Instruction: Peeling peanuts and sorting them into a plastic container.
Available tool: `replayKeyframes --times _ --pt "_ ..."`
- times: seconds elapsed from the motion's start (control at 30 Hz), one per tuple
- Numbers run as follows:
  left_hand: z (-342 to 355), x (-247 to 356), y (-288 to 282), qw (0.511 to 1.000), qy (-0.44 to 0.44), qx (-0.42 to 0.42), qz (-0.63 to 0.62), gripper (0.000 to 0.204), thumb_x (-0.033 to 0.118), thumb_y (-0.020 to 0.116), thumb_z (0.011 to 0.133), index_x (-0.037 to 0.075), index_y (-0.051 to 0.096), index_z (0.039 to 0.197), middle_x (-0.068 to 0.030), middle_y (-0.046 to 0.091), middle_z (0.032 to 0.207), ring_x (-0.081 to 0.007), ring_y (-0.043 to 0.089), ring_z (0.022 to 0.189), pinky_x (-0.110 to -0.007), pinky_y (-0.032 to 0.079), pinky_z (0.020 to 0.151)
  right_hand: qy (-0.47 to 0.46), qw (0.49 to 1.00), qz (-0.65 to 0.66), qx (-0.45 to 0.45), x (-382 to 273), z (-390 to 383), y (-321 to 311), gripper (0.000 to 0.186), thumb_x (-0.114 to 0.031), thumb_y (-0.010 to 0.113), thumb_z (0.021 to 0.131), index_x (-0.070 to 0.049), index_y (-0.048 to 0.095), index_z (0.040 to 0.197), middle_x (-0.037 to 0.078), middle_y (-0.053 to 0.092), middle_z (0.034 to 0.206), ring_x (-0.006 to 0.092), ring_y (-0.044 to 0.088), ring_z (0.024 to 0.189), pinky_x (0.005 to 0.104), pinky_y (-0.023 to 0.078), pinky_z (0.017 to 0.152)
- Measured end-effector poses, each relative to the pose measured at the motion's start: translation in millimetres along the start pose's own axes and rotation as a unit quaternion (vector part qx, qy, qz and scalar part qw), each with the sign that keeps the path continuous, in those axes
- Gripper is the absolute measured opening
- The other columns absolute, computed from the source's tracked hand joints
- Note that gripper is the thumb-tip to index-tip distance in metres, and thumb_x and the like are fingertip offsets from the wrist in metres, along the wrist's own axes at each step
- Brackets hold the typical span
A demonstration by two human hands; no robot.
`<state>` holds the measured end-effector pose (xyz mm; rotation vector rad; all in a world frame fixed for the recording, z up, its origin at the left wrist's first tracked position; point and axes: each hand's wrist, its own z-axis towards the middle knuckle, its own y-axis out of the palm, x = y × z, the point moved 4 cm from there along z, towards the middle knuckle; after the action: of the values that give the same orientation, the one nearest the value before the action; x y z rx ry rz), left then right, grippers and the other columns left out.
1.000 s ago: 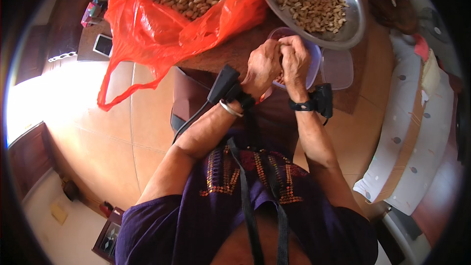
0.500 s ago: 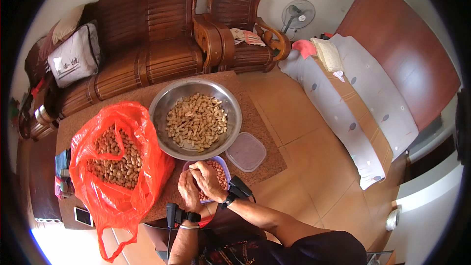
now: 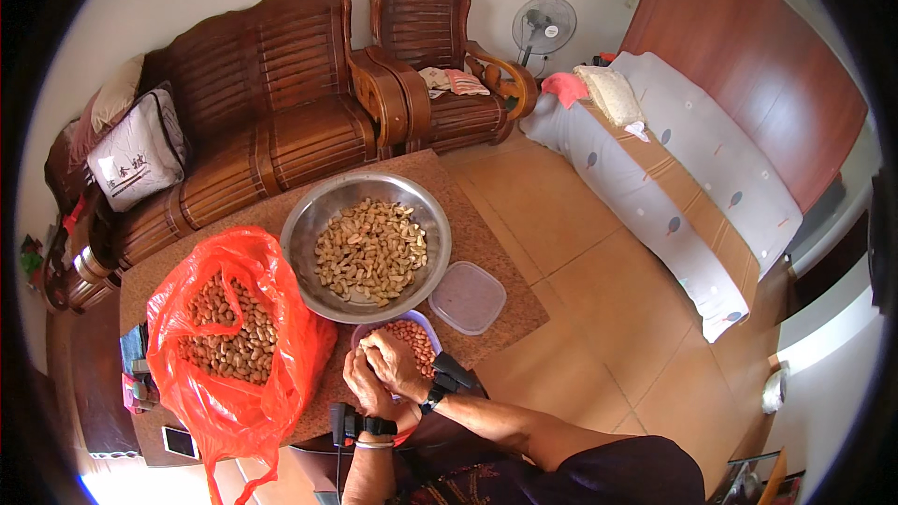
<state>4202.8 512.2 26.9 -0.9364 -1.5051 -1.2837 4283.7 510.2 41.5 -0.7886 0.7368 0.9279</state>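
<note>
My left hand [image 3: 366,385] and my right hand [image 3: 398,367] meet over a small purple container [image 3: 427,324] that holds reddish shelled peanuts [image 3: 417,344]. The fingers of both are bent and pressed together; whatever they pinch is hidden between them. Just beyond stands a wide stainless steel basin [image 3: 437,234], with a heap of pale peanut shells [image 3: 369,252] inside. To the left, a red plastic bag [image 3: 304,341] gapes open, filled with brown unshelled peanuts [image 3: 229,337]. A clear square lid [image 3: 468,297] lies flat at the right of the basin.
All this rests on a brown speckled table [image 3: 505,323]. A phone [image 3: 180,442] lies near its left front corner. Beyond stand a wooden sofa [image 3: 253,122] and a wooden armchair [image 3: 426,37]. A fan [image 3: 544,26] and a cloth-covered couch [image 3: 645,168] are farther right.
The whole view has shifted, so the furniture and table sit lower in the picture. My hands stay together over the purple container, with their fingers slightly re-placed.
</note>
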Motion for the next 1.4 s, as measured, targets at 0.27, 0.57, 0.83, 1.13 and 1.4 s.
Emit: replayKeyframes --times 0.27,0.57,0.83,1.13,1.4 --pt "2.9 -10.1 -10.8 0.994 -0.085 -0.051 -0.05 0.023 0.019 0.042 0.089 0.004 0.059 0.089 -0.004 0.059 0.085 -0.0127 0.054 0.079 -0.027 0.045 0.071 0.128 0.975 0.173 -0.057 20.2 -14.5 5.3 0.01 -0.004 0.051 0.085 -0.001 0.055 0.093 0.008 0.058 0.088 0.0189 0.056 0.09 0.0289 0.044 0.083" --pt "12.5 -21.7 -8.6 0.95 -0.264 -0.059 -0.153 0.019 0.016 0.041 0.09 0.005 0.057 0.088 -0.0025 0.055 0.07 -0.011 0.046 0.051 -0.024 0.038 0.045 0.191 0.95 0.19 -0.159 3.0 5.9 -28.0 0.009 -0.004 0.051 0.083 -0.002 0.053 0.092 0.004 0.057 0.091 0.0106 0.055 0.083 0.0229 0.045 0.075" --pt "15.5 -10.9 -25.4 0.946 0.088 -0.1 0.297 0.023 0.021 0.044 0.091 0.002 0.057 0.09 -0.0054 0.056 0.071 -0.0149 0.053 0.058 -0.028 0.042 0.051 0.324 0.876 0.255 -0.251 23.2 10.8 -37.8 0.013 -0.012 0.053 0.081 -0.001 0.059 0.084 0.007 0.064 0.088 0.0112 0.058 0.079 0.0246 0.047 0.072" --pt "25.3 4.2 -28.1 0.97 -0.218 -0.099 -0.048 0.022 0.019 0.05 0.088 -0.001 0.057 0.095 -0.0028 0.057 0.075 -0.0072 0.043 0.05 -0.019 0.039 0.047 0.305 0.921 0.166 -0.177 25.8 32.4 -47.0 0.015 -0.015 0.052 0.081 -0.001 0.058 0.084 0.006 0.063 0.079 0.0101 0.054 0.056 0.021 0.043 0.053" --pt "30.7 26.5 -6.3 0.977 -0.168 -0.131 0.014 0.028 0.019 0.051 0.089 -0.003 0.055 0.105 -0.0043 0.057 0.08 -0.0075 0.05 0.059 -0.02 0.04 0.052 0.087 0.971 0.064 -0.213 5.4 66.3 -16.8 0.013 -0.003 0.051 0.079 -0.003 0.062 0.087 0.001 0.06 0.075 0.007 0.053 0.066 0.02 0.043 0.058"
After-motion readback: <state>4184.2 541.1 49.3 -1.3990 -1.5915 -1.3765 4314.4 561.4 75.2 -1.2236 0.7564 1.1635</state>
